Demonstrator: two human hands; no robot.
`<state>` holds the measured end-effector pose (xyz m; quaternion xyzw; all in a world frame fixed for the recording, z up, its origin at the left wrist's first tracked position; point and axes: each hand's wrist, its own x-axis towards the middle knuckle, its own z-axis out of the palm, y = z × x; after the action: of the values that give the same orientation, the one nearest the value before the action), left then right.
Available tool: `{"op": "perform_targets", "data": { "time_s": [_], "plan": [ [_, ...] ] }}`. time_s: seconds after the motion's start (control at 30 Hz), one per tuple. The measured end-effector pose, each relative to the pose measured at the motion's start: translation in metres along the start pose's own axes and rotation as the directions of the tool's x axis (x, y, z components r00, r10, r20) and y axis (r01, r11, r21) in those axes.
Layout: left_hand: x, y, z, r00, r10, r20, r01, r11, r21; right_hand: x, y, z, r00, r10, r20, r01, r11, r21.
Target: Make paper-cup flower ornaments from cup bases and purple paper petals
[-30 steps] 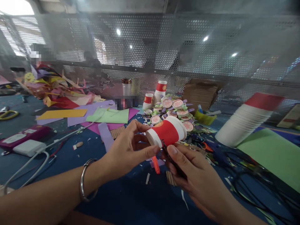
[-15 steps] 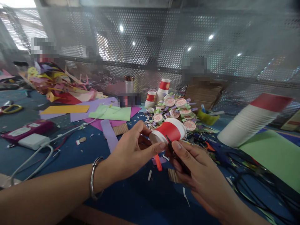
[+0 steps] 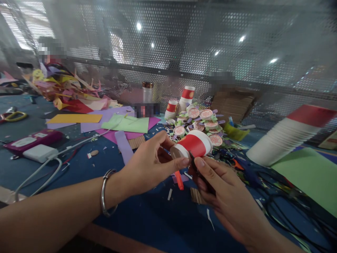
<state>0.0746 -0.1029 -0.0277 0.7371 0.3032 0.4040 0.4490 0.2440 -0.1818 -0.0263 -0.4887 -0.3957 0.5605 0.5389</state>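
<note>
A red and white paper cup (image 3: 194, 144) lies tilted on its side in the air above the table, its bottom end facing left. My left hand (image 3: 154, 163) grips that end between thumb and fingers. In my right hand (image 3: 219, 184) is a slim dark pointed tool (image 3: 193, 163); its tip touches the cup's side near the base, and my fingers hide most of it, so its exact kind cannot be made out. Under the cup, an orange-red stick-like piece (image 3: 179, 181) rests on the blue table (image 3: 147, 218).
Behind the cup is a heap of round printed discs with paper strips (image 3: 205, 119). Tall nested cups (image 3: 289, 135) lean at right beside green paper (image 3: 310, 172) and black cables (image 3: 279, 211). To the left are coloured sheets (image 3: 126, 123), a purple box (image 3: 33, 140), a white adapter (image 3: 40, 154) and scissors (image 3: 15, 116).
The dark tool's tip has drawn down slightly along the cup's side. Both hands keep their hold, and the whole view has shifted a little.
</note>
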Motion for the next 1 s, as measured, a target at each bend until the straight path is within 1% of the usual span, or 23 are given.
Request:
{"op": "perform_targets", "data": {
  "time_s": [0.17,0.3,0.4,0.57,0.63,0.73,0.9,0.97,1.0],
  "plan": [
    [-0.003,0.0035,0.0007,0.997,0.068,0.023,-0.068,0.998,0.004,0.0005,0.0022,0.0005,0.999,-0.03,-0.016,0.03,1.0,0.006],
    [-0.0057,0.0047,0.0031,0.996,0.092,0.022,-0.092,0.996,-0.024,-0.0006,0.0025,0.0002,0.999,-0.046,-0.02,0.045,0.999,-0.012],
    [-0.007,0.0051,0.0042,0.993,0.112,0.021,-0.112,0.994,-0.003,-0.0016,0.0028,-0.0003,0.999,-0.05,-0.022,0.05,0.999,-0.022],
    [-0.0073,0.0025,0.005,0.981,0.192,0.029,-0.192,0.981,0.007,-0.0011,0.0053,-0.0007,0.998,-0.048,-0.038,0.047,0.998,-0.031],
    [-0.0069,0.0008,0.0053,0.976,0.218,0.017,-0.219,0.975,0.05,-0.001,0.006,-0.0008,0.998,-0.055,-0.039,0.053,0.998,-0.037],
    [-0.0062,0.0,0.006,0.964,0.264,-0.001,-0.26,0.949,0.177,-0.0015,0.0065,-0.0009,0.997,-0.065,-0.042,0.063,0.997,-0.045],
    [-0.007,0.0019,0.0066,0.909,0.418,-0.008,-0.388,0.85,0.357,-0.0031,0.0079,-0.0018,0.996,-0.084,-0.04,0.081,0.994,-0.073],
    [-0.0087,0.0022,0.0063,0.891,0.455,-0.013,-0.413,0.82,0.397,-0.0038,0.0082,-0.0022,0.994,-0.106,-0.03,0.103,0.99,-0.098],
    [-0.0096,0.0023,0.0061,0.889,0.458,-0.015,-0.415,0.817,0.4,-0.0042,0.008,-0.0024,0.993,-0.116,-0.024,0.113,0.987,-0.114]
  ]
}}
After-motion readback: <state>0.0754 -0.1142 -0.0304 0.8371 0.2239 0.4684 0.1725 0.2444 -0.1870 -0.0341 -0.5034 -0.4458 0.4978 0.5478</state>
